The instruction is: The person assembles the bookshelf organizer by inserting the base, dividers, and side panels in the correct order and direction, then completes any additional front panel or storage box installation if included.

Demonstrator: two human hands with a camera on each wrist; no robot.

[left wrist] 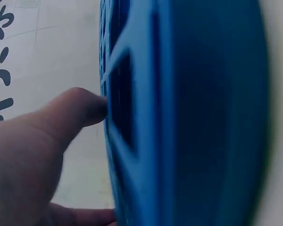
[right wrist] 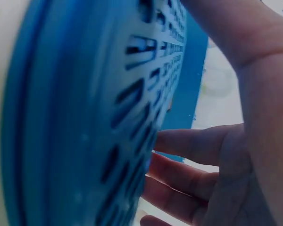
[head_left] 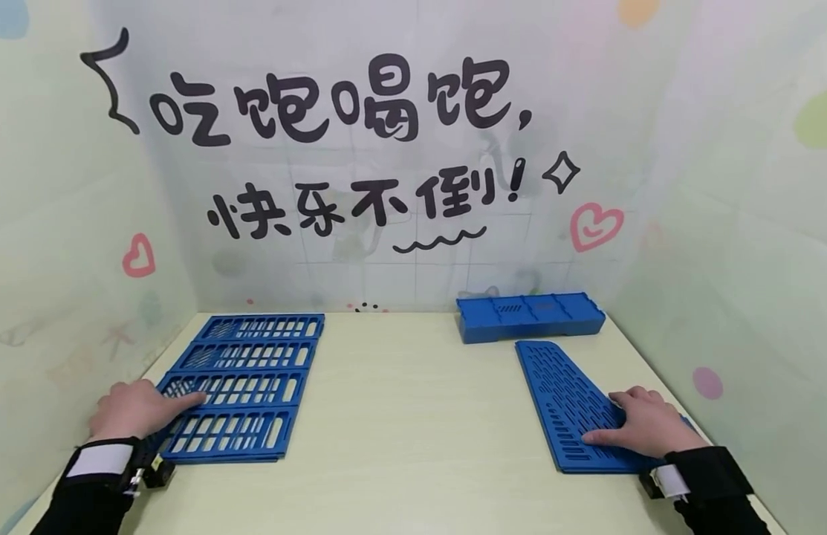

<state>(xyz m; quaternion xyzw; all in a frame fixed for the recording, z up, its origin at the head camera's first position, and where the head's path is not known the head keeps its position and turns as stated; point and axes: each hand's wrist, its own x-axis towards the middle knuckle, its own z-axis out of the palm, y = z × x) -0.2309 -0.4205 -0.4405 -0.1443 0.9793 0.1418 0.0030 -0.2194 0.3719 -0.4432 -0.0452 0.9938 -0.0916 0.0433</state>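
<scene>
At the left of the table lies a blue plastic panel (head_left: 253, 408) with several rows of slots. My left hand (head_left: 134, 411) rests on its left edge, thumb stretched over the slots; the left wrist view shows that thumb touching the panel's face. On the right is another blue plastic panel (head_left: 550, 405), perforated with narrow slots and cut at a slant along one side. My right hand (head_left: 647, 425) lies on its right part, thumb and fingers spread. In the right wrist view the fingers (right wrist: 193, 141) touch or nearly touch the slotted face. Some left fingertips are hidden.
A long blue plastic piece (head_left: 533, 329) with divided sections stands at the back right, behind the slanted panel. The pale table (head_left: 413, 416) is bounded by printed fabric walls at the back and both sides.
</scene>
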